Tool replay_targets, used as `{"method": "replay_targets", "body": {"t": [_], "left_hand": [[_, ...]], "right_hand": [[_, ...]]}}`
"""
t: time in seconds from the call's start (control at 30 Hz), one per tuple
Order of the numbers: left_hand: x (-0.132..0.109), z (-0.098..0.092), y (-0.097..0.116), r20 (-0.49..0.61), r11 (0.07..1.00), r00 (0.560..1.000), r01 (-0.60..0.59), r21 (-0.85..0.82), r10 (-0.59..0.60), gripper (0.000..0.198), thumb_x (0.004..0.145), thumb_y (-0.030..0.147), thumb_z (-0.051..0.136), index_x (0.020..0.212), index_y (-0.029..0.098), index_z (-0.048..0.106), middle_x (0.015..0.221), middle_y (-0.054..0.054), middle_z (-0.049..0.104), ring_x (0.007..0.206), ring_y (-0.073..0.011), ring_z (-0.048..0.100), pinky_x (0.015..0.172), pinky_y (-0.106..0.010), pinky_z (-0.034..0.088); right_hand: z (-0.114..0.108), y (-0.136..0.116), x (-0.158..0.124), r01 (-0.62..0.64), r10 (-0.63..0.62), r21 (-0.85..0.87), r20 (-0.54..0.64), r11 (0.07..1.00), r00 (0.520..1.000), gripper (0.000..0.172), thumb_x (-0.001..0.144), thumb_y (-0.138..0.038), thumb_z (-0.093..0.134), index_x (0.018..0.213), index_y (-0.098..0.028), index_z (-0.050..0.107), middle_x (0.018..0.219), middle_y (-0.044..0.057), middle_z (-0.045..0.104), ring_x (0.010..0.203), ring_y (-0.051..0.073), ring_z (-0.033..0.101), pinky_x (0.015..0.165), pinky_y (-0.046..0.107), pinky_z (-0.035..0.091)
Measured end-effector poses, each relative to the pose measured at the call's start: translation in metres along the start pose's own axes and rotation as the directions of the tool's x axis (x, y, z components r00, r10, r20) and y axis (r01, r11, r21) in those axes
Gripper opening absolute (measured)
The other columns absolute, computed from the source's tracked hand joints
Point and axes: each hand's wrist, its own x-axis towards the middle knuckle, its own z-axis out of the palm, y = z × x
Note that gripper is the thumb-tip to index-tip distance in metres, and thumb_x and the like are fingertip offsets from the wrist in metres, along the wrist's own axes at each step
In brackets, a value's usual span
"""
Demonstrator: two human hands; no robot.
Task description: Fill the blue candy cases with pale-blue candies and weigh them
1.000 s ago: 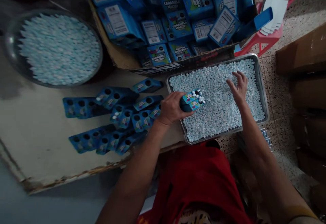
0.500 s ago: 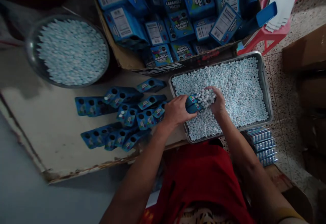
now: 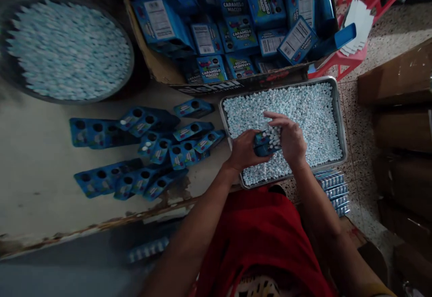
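A metal tray [image 3: 340, 121] heaped with small pale blue and white candies [image 3: 310, 108] sits at the table's right edge. Over it my left hand [image 3: 243, 151] is closed around a small blue candy box [image 3: 263, 146]. My right hand [image 3: 289, 138] is cupped against the box's open end, with a handful of candies [image 3: 274, 137] between its fingers and the box. Several empty blue boxes with round holes [image 3: 158, 146] lie spread on the table to the left of my hands.
A round bowl [image 3: 64, 47] of the same candies stands at the back left. A cardboard carton [image 3: 232, 22] full of printed blue boxes stands behind the tray. A red stool [image 3: 351, 54] and brown cartons [image 3: 398, 108] stand on the floor to the right.
My right hand came back from the far part of the tray, scooped candies and now presses them against the box held in my left hand. The view shifted slightly.
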Motion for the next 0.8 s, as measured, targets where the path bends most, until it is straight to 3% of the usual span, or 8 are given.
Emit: {"method": "replay_targets", "body": {"t": [0.13, 0.2, 0.3, 0.43, 0.5, 0.6, 0.73, 0.8], "left_hand": [[0.0, -0.002, 0.0, -0.035, 1.0, 0.999, -0.009, -0.03, 0.008, 0.071, 0.08, 0.065, 0.086, 0.128, 0.019, 0.065, 0.117, -0.011, 0.079, 0.11, -0.0343, 0.08, 0.098, -0.049, 0.065], [0.0, -0.005, 0.001, -0.063, 0.997, 0.998, -0.024, -0.07, 0.02, 0.07, 0.083, 0.068, 0.082, 0.13, 0.018, 0.064, 0.117, -0.01, 0.079, 0.109, -0.0331, 0.08, 0.096, -0.047, 0.066], [-0.001, -0.008, 0.008, -0.072, 0.985, 0.997, -0.038, -0.168, 0.026, 0.076, 0.078, 0.063, 0.088, 0.135, 0.021, 0.059, 0.12, -0.011, 0.078, 0.109, -0.0322, 0.081, 0.095, -0.045, 0.067], [-0.006, -0.011, 0.024, 0.002, 0.976, 0.999, 0.034, -0.214, -0.034, 0.093, 0.071, 0.045, 0.099, 0.145, 0.024, 0.046, 0.133, -0.013, 0.074, 0.117, -0.0313, 0.08, 0.098, -0.041, 0.066], [-0.01, -0.011, 0.03, 0.039, 0.979, 0.995, 0.097, -0.182, -0.092, 0.094, 0.071, 0.039, 0.101, 0.144, 0.026, 0.044, 0.132, -0.012, 0.074, 0.116, -0.0315, 0.08, 0.096, -0.041, 0.067], [-0.014, -0.01, 0.03, 0.043, 0.971, 0.987, 0.159, -0.18, -0.153, 0.094, 0.072, 0.038, 0.102, 0.142, 0.027, 0.041, 0.126, -0.011, 0.076, 0.109, -0.0306, 0.082, 0.089, -0.04, 0.067], [-0.013, -0.015, 0.019, 0.064, 0.986, 0.995, 0.088, -0.143, -0.079, 0.088, 0.077, 0.049, 0.1, 0.143, 0.028, 0.046, 0.127, -0.01, 0.077, 0.109, -0.0309, 0.082, 0.091, -0.041, 0.067], [-0.012, -0.02, 0.011, 0.04, 0.999, 0.999, 0.016, -0.04, -0.014, 0.081, 0.079, 0.053, 0.098, 0.14, 0.027, 0.052, 0.127, -0.012, 0.077, 0.113, -0.0336, 0.08, 0.097, -0.045, 0.066]], "right_hand": [[-0.042, 0.018, -0.019, -0.024, 0.037, -0.238, 0.048, 0.971, 0.998, 0.055, 0.099, -0.077, 0.055, 0.131, -0.037, 0.074, 0.174, 0.0, 0.054, 0.162, 0.035, 0.05, 0.129, 0.065, 0.044], [-0.054, 0.036, -0.033, -0.086, 0.124, -0.346, 0.09, 0.934, 0.988, 0.069, 0.09, -0.069, 0.074, 0.15, -0.036, 0.064, 0.178, 0.008, 0.048, 0.159, 0.038, 0.053, 0.125, 0.066, 0.048], [-0.051, 0.067, -0.046, -0.152, 0.214, -0.41, 0.11, 0.899, 0.971, 0.099, 0.071, -0.059, 0.095, 0.158, -0.029, 0.057, 0.168, 0.017, 0.058, 0.153, 0.041, 0.057, 0.126, 0.063, 0.049], [-0.037, 0.095, -0.041, -0.24, 0.303, -0.265, 0.23, 0.934, 0.925, 0.097, 0.062, -0.054, 0.099, 0.145, -0.023, 0.062, 0.132, 0.012, 0.076, 0.124, 0.037, 0.073, 0.112, 0.054, 0.061], [-0.035, 0.098, -0.034, -0.235, 0.313, -0.296, 0.251, 0.926, 0.916, 0.088, 0.063, -0.046, 0.097, 0.14, -0.021, 0.062, 0.119, 0.009, 0.077, 0.11, 0.034, 0.074, 0.101, 0.051, 0.064], [-0.038, 0.087, -0.021, -0.143, 0.283, -0.436, 0.276, 0.888, 0.919, 0.074, 0.071, -0.034, 0.09, 0.138, -0.02, 0.062, 0.12, 0.011, 0.075, 0.108, 0.034, 0.073, 0.097, 0.049, 0.064], [-0.053, 0.065, -0.027, 0.007, 0.186, -0.54, 0.303, 0.842, 0.935, 0.081, 0.075, -0.031, 0.093, 0.149, -0.026, 0.062, 0.145, 0.014, 0.066, 0.136, 0.036, 0.065, 0.116, 0.05, 0.057], [-0.063, 0.066, -0.05, 0.001, 0.1, -0.563, 0.148, 0.827, 0.984, 0.082, 0.079, -0.04, 0.095, 0.153, -0.031, 0.061, 0.155, 0.014, 0.06, 0.148, 0.037, 0.058, 0.122, 0.053, 0.053]]}}
